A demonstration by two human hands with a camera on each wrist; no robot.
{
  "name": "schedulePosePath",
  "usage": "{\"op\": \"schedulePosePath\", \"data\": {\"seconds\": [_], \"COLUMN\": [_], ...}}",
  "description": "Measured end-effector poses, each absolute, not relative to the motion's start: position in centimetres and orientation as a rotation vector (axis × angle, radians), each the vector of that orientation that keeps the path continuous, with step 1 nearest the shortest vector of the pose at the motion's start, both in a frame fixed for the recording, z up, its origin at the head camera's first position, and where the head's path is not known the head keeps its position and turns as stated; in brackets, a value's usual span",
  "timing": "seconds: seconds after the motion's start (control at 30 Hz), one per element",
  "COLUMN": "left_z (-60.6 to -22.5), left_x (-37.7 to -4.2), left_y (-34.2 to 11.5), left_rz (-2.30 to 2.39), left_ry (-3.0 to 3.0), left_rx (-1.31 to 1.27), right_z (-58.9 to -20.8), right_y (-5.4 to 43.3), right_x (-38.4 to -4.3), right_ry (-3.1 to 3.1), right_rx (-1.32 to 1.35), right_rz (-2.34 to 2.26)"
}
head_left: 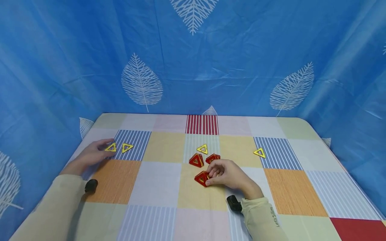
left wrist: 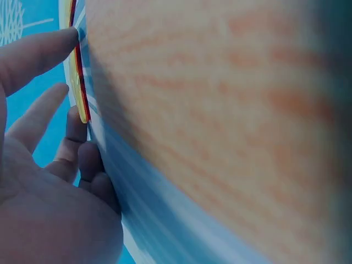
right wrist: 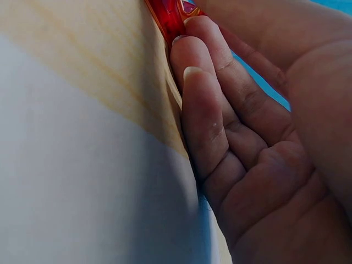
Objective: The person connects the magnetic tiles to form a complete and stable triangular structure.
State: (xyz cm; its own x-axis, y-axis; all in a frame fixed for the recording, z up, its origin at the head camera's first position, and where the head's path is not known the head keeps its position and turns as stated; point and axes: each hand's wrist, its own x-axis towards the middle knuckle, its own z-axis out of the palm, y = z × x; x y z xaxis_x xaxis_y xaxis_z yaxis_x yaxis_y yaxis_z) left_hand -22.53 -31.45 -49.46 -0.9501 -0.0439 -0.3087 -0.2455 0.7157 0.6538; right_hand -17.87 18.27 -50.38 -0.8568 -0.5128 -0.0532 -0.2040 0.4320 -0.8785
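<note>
In the head view, my left hand (head_left: 91, 154) lies at the table's left with thumb and fingers spread around a small yellow triangle (head_left: 111, 147). The left wrist view has that hand's thumb (left wrist: 47, 52) at the edge of a thin yellow-and-red piece (left wrist: 80, 91); whether it touches is hard to tell. Another yellow triangle (head_left: 127, 148) lies just to its right. My right hand (head_left: 226, 174) pinches a red triangular block (head_left: 201, 178) at its right corner, low over the cloth. Behind it sit two more red triangular blocks, one left (head_left: 196, 160) and one right (head_left: 212, 158).
A yellow triangle (head_left: 202, 149) lies behind the red blocks, and a further yellow triangle (head_left: 259, 153) is off to the right. A patchwork cloth (head_left: 156, 182) covers the table. Blue curtain (head_left: 211, 67) with white leaves hangs around the back and sides.
</note>
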Motion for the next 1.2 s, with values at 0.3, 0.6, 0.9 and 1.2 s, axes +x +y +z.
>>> {"op": "schedulePosePath", "data": {"seconds": [0.3,0.6,0.9,1.2], "left_z": [-49.6,-49.3,-46.6,-46.7], "left_x": [-22.8,-22.2,-22.5,-22.2], "left_y": [-31.2,-30.2,-24.5,-17.9], "left_rz": [0.955,1.016,1.088,1.116], "left_ry": [2.700,2.810,2.806,2.791], "left_rx": [-0.259,-0.240,-0.108,0.201], "right_z": [-50.4,-50.5,-50.4,-50.4], "right_y": [18.3,18.3,18.1,18.0], "right_x": [-17.9,-17.9,-17.9,-17.8], "right_ry": [2.372,2.342,2.400,2.401], "right_rx": [-0.610,-0.613,-0.636,-0.619], "right_rz": [-1.393,-1.416,-1.338,-1.315]}}
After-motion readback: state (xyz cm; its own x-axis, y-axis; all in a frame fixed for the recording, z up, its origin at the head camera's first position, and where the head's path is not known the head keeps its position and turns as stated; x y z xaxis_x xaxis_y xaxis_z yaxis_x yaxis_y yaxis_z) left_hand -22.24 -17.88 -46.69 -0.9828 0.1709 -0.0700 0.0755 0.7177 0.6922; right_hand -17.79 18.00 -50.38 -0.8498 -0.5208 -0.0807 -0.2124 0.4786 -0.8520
